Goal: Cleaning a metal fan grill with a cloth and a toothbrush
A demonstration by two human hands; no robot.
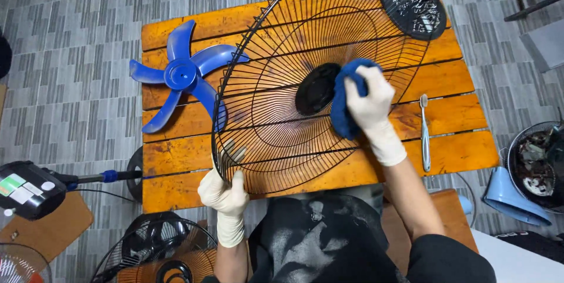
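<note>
Orange slatted bench (pixel 176 159) carries tilted fan guard (pixel 305 77). Left hand (pixel 224 193) clamped on guard's near rim; right hand (pixel 369 99) closed around blue cloth (pixel 343 112), beside guard's hub. Best: brace rim, wipe along wires. Blue fan blade (pixel 179 76) left of guard.

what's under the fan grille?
Through the grille wires: the orange slatted table and one tip of the blue fan blade. The black hub and blue cloth in the right hand cover the table behind them.

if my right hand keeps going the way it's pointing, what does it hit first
Probably the black centre disc of the fan guard: your right hand, pressing the blue cloth, points up-left toward it.
</note>
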